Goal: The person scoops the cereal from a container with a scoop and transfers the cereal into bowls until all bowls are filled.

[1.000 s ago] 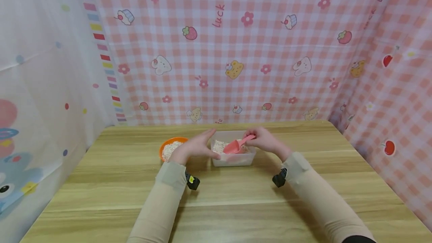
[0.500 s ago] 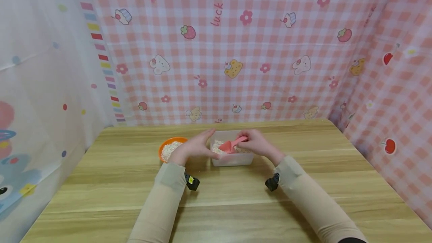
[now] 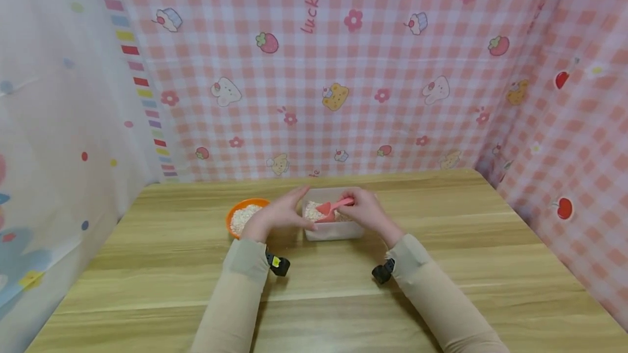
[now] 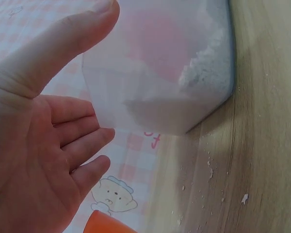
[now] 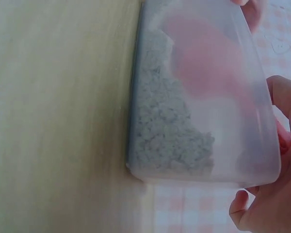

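Note:
A translucent plastic box (image 3: pixel 336 232) stands on the table with pale flakes (image 3: pixel 312 211) inside, resembling oats. Around its left end spreads my left hand (image 3: pixel 279 214), thumb at the front rim and fingers toward the back, holding it. My right hand (image 3: pixel 368 211) reaches over the right end and pinches the handle of a pink scoop (image 3: pixel 325 211). The scoop's bowl is down among the flakes; it shows as a pink blur through the wall in the right wrist view. Left of the box is an orange bowl (image 3: pixel 228 227) of similar flakes, partly hidden by my left hand.
The wooden table (image 3: pixel 324 298) bears a few loose flakes (image 4: pixel 245 198) near the box. A pink checked cloth (image 3: pixel 294 70) hangs behind the table, with more cloth at both sides. Each wrist carries a small black camera (image 3: pixel 278 265).
My right hand has moved left with the scoop, bringing its bowl toward the box's left part and lower into the flakes. The left hand keeps its place; the head view has shifted slightly.

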The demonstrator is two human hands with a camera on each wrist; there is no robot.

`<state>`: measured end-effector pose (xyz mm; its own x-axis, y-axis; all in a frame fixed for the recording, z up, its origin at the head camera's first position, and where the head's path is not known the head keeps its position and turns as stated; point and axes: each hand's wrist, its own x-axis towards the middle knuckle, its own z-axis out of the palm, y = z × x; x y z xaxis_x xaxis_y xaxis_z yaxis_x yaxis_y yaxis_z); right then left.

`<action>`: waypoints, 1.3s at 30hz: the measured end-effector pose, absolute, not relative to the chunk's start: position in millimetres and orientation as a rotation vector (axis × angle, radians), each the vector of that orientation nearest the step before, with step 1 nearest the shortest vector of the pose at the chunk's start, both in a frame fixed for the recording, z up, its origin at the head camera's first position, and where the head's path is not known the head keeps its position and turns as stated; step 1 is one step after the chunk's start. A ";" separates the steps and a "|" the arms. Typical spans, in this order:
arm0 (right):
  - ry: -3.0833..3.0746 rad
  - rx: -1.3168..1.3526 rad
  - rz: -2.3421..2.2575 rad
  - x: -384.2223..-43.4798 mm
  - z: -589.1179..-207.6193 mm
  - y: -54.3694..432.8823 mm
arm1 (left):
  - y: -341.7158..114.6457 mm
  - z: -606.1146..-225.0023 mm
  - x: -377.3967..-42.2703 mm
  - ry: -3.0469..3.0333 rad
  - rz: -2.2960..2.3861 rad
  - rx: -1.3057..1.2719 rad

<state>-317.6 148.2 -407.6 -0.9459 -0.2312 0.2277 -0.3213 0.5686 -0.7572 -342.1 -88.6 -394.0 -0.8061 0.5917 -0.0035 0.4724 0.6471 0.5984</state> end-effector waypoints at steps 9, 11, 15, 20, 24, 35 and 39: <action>-2.669 0.449 1.370 -314.3 -404.6 153.1 | -88.3 -389.6 -337.8 2.655 0.922 0.847; -2.659 0.445 1.380 -314.3 -403.3 155.2 | -87.9 -388.4 -337.7 2.653 0.924 0.846; -2.647 0.442 1.412 -314.8 -401.5 158.8 | -87.8 -388.5 -339.2 2.655 0.912 0.847; -2.627 0.438 1.492 -316.2 -401.2 161.6 | -89.4 -390.3 -341.6 2.665 0.894 0.860; -2.614 0.440 1.542 -316.8 -401.9 163.2 | -90.4 -391.5 -342.6 2.657 0.907 0.869; -2.607 0.400 1.591 -317.7 -402.5 169.0 | -90.9 -392.8 -341.0 2.645 0.925 0.882; -2.582 0.419 1.588 -318.6 -403.2 174.5 | -90.0 -393.9 -341.3 2.644 0.920 0.878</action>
<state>-318.6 174.5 -403.2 -0.9593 -0.1886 0.2102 -0.2727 0.4249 -0.8632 -341.3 -90.0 -393.9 -0.8011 0.5985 -0.0004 0.4690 0.6282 0.6208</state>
